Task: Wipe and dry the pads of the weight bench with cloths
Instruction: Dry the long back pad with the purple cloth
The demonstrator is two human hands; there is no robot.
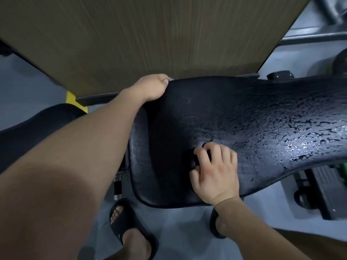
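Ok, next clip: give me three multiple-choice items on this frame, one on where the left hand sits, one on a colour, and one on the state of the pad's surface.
1. Where does the left hand grip the black vinyl bench pad?
A. its far edge
B. its near edge
C. its right end

2. What colour are the open-toed slide sandals?
A. white
B. black
C. red

3. Which part of the pad carries the wet beads?
A. the left end
B. the right part
C. none of it

Answers:
1 A, since the fingers curl over the far edge, by the wood-grain panel.
2 B, since both sandals on the grey floor are black.
3 B, since the beads glisten to the right of the right hand, which clutches a dark cloth; the left end looks smooth.
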